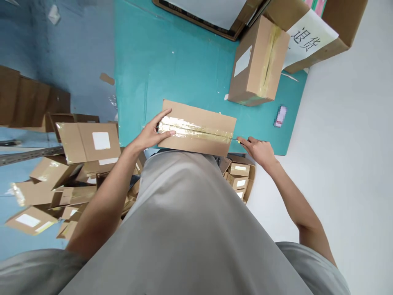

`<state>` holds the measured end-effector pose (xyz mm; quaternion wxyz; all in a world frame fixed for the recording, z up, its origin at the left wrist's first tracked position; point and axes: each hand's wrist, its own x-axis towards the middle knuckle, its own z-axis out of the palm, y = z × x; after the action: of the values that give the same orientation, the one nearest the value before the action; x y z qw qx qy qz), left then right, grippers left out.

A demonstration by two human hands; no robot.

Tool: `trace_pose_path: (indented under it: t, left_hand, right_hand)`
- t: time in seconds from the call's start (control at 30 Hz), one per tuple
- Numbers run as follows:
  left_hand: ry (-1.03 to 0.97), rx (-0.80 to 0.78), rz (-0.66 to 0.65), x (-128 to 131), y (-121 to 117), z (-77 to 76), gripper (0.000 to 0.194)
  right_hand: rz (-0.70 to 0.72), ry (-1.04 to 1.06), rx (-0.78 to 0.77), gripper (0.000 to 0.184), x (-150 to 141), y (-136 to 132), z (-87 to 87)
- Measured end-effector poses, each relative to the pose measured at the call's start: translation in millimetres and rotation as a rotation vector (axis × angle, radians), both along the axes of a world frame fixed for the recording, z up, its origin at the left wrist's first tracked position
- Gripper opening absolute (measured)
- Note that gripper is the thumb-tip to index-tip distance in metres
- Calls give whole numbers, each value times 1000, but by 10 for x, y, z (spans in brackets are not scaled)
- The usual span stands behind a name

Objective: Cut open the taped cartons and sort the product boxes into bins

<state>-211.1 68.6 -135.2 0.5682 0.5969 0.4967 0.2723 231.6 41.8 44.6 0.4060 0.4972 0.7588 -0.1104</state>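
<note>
Left hand (151, 133) spread on box (199, 126), long axis sideways; right hand (259, 149) pinches cutter (238, 141) pointing left.

Left arm (104, 200) and right arm (296, 200) extend forward (2 bare forearms). Left hand (151, 133): thumb and fingers spread apart. Right hand (260, 151): fingers curled into a firm grip.

At the upper right of the frame, a taped carton (258, 65) stands beside a larger box (348, 24) bearing a paper sign (308, 39). Boxes (80, 194) lie heaped lower left; a white scrap (54, 15) lies upper left.
</note>
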Motion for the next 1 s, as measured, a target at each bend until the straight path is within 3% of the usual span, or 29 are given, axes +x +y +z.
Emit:
trace_pose_path:
  t: [0.13,0.23,0.3,0.4,0.47,0.57,0.63,0.7,0.87,1.0]
  left_hand:
    - [4,9,-46,76,-1,19,113]
    - [16,4,-41,63,-5,22,112]
    - [10,-24,-16,-22,0,13,113]
    - [-35,-85,12,-216,20,-22,114]
    - [-68,-123,32,-335,28,-45,115]
    - [-84,-197,123,-458,0,-59,114]
    - [-79,-243,208,-523,-45,-61,114]
    - [-66,-259,285,-595,-93,-71,113]
    - [13,-224,398,-753,-147,-156,111]
    - [-30,-229,324,-560,-89,-375,118]
  right_hand:
    - [-17,6,-45,58,88,-195,-86]
    - [-96,5,-31,58,356,-323,-113]
    - [-244,23,41,52,588,-386,-168]
    - [-644,233,164,44,756,-430,-423]
    - [-1005,471,173,47,628,-431,-709]
    - [-1492,778,101,59,127,-426,-1153]
    - [-1640,926,87,64,-264,-445,-1354]
    - [-1681,1003,60,67,-586,-482,-1454]
    - [-1779,1203,123,74,-927,-529,-1372]
    - [-1769,1224,335,78,-764,-412,-989]
